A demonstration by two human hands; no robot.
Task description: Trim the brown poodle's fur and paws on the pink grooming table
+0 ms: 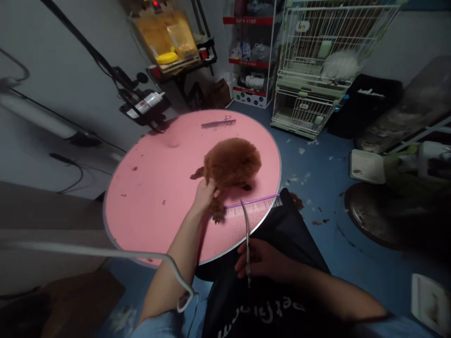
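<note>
A white cable (105,251) runs closest to view, crossing the lower left. The left hand (206,193) has its grip closed on one leg (217,212) of a curly brown dog (232,162), which is on the round pink tabletop (148,220). Beyond the dog lies a small comb (214,124); nearer, a purple comb (264,199) stretches from the leg to the tabletop's edge. Scissors (247,227) point toward that comb, held in the right hand's (262,258) grip. Farther right stands a wire cage (299,65).
</note>
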